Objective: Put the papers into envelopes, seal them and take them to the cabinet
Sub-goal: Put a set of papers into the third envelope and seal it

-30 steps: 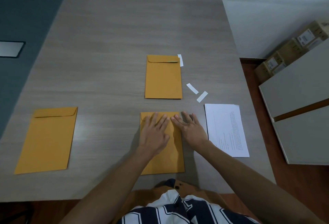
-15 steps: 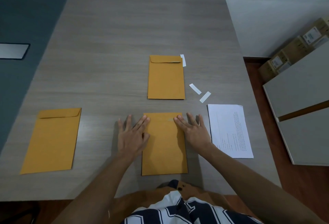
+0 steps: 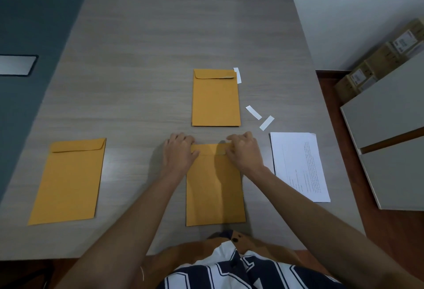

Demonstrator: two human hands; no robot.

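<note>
A manila envelope (image 3: 214,187) lies lengthwise on the table right in front of me. My left hand (image 3: 180,153) grips its top left corner with curled fingers, and my right hand (image 3: 244,151) grips its top right corner at the folded flap. A second envelope (image 3: 215,100) with its flap folded down lies just beyond. A third envelope (image 3: 68,181) lies to the left, flap down. A stack of printed white papers (image 3: 298,164) sits to the right of my right hand.
Three white peel-off strips lie on the grey table (image 3: 160,36): one strip (image 3: 237,75) by the far envelope's corner, two strips (image 3: 260,117) near the papers. A grey cabinet (image 3: 390,128) stands at the right, with cardboard boxes (image 3: 378,59) behind it.
Both hands lay flat on the near envelope, slid apart to its sides, and now their fingers curl round its top corners at the flap.
</note>
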